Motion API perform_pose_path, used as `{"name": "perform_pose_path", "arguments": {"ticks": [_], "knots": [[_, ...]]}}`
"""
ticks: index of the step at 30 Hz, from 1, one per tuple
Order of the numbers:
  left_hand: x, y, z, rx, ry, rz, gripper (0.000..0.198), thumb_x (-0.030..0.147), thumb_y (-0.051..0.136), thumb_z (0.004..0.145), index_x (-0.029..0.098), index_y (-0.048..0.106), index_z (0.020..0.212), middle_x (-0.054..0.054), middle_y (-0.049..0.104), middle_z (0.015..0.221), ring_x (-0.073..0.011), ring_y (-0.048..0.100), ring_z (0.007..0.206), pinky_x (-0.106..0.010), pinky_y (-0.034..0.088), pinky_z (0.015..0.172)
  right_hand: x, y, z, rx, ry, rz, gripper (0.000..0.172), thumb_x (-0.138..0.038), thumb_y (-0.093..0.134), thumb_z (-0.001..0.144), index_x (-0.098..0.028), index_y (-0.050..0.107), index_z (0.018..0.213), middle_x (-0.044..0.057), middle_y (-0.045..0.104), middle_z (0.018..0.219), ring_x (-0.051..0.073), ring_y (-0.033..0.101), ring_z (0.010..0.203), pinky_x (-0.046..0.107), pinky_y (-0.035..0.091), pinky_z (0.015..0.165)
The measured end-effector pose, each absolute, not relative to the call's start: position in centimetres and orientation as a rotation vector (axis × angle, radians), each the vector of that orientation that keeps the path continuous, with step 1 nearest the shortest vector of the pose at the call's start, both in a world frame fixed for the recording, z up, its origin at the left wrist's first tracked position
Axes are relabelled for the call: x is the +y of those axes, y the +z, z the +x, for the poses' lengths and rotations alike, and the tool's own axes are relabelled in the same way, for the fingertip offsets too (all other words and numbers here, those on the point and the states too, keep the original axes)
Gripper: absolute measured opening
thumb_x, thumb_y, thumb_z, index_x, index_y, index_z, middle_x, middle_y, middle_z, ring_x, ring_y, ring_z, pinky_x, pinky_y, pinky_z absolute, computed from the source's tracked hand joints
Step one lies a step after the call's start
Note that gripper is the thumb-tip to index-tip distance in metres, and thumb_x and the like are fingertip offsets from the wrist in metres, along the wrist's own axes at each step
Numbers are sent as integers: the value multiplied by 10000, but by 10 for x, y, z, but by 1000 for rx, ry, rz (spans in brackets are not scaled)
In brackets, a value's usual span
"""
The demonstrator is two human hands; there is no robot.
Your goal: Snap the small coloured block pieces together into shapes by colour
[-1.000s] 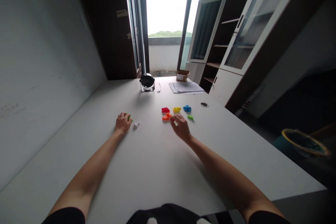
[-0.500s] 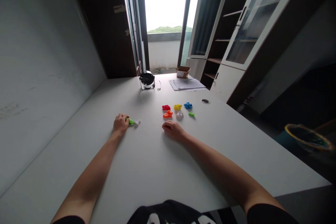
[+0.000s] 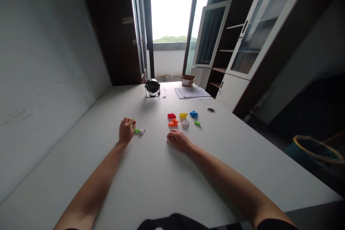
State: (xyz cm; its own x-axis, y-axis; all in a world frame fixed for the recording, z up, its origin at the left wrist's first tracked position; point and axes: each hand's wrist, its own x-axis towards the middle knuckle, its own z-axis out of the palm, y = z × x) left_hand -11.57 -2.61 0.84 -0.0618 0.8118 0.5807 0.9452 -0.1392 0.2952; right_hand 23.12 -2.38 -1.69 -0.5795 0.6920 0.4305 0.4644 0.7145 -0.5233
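My left hand (image 3: 126, 130) is at the left of the white table, its fingers closed in a pinch on a small green plastic piece, mostly hidden by the fingers. Just right of it lie more green pieces (image 3: 137, 130) and a small white clump (image 3: 142, 131). My right hand (image 3: 178, 139) rests on the tabletop with its fingers curled in and nothing visible in them. Beyond it sit small piles of red (image 3: 171, 115), orange (image 3: 173, 123), yellow (image 3: 183, 115), white (image 3: 185, 124) and blue pieces (image 3: 193, 114), with one green piece (image 3: 197, 123) to the right.
Farther back on the table (image 3: 151, 172) stands a round black device (image 3: 152, 87) on a metal bracket, beside a thin wire-like item (image 3: 164, 93). Papers (image 3: 192, 93) and an open cardboard box (image 3: 188, 80) lie behind. A cable hole (image 3: 211, 110) is at the right.
My left hand has lifted slightly from the green pieces, with one green piece in its fingers. The whole view has tilted up a little; my right hand stays in place.
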Motion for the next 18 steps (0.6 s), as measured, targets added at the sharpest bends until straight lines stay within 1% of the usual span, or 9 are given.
{"name": "perform_pose_path", "arguments": {"ticks": [2, 5, 9, 13, 16, 18], "knots": [[-30, 13, -99, -1835, -1038, -2096, 166, 229, 521, 931, 208, 676, 987, -105, 552, 1081, -252, 556, 996, -396, 456, 969, -24, -17, 232, -2296, 471, -873, 144, -122, 604, 841, -201, 714, 888, 30, 635, 884, 124, 564, 702, 230, 439, 652], [-35, 12, -68, -1791, -1215, -2180, 155, 200, 530, 922, 223, 670, 986, -88, 537, 1129, -226, 574, 991, -381, 480, 945, -24, -15, 231, -2304, 474, -876, 139, -126, 609, 844, -201, 716, 894, 36, 635, 889, 128, 563, 705, 234, 438, 650], [-38, 1, -34, -1815, -1441, -2363, 188, 172, 550, 884, 239, 667, 1015, -71, 535, 1157, -184, 605, 898, -356, 519, 855, -29, -12, 229, -2297, 432, -909, 132, -128, 606, 843, -205, 710, 870, 33, 629, 862, 135, 559, 711, 235, 428, 652], [-37, -10, -22, -1831, -1625, -2571, 283, 119, 565, 806, 241, 649, 1047, -66, 583, 1125, -177, 628, 936, -330, 526, 831, -35, -11, 228, -2311, 355, -925, 122, -139, 606, 837, -213, 697, 873, 29, 627, 854, 141, 555, 727, 241, 408, 674], [-36, -15, -20, -1866, -1753, -2660, 340, 126, 571, 778, 224, 618, 1100, -70, 642, 1104, -173, 634, 941, -310, 525, 815, -34, -11, 222, -2303, 400, -1029, 113, -146, 613, 830, -216, 693, 868, 17, 633, 832, 123, 534, 657, 228, 369, 619], [-36, -18, -19, -1860, -1718, -2783, 346, 127, 565, 763, 216, 627, 1091, -64, 676, 1074, -170, 634, 912, -304, 521, 811, -31, -12, 212, -2292, 405, -1130, 96, -166, 635, 824, -226, 696, 867, 8, 644, 800, 123, 529, 635, 226, 333, 593]]}}
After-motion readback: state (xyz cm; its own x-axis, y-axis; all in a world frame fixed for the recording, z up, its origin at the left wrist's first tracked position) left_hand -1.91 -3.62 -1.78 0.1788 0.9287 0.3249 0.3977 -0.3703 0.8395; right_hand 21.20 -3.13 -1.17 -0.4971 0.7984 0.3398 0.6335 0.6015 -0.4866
